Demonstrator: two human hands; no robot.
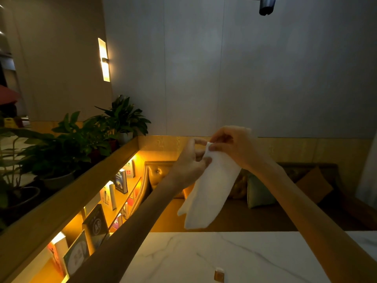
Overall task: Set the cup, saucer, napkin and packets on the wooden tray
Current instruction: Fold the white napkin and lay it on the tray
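A white napkin [208, 190] hangs in the air above the far edge of the marble table [183, 256]. My left hand [188, 162] pinches its upper left edge, and my right hand [234, 148] pinches its top corner. Both arms are stretched forward and raised. The napkin droops down and to the left in a long fold. The cup, saucer, packets and wooden tray are out of view.
A small brown-and-white object [218, 275] stands on the table near the bottom edge. A lit bookshelf [114, 193] with several books runs along the left. Potted plants [85, 139] sit on its ledge. A padded bench with cushions [259, 190] lies beyond the table.
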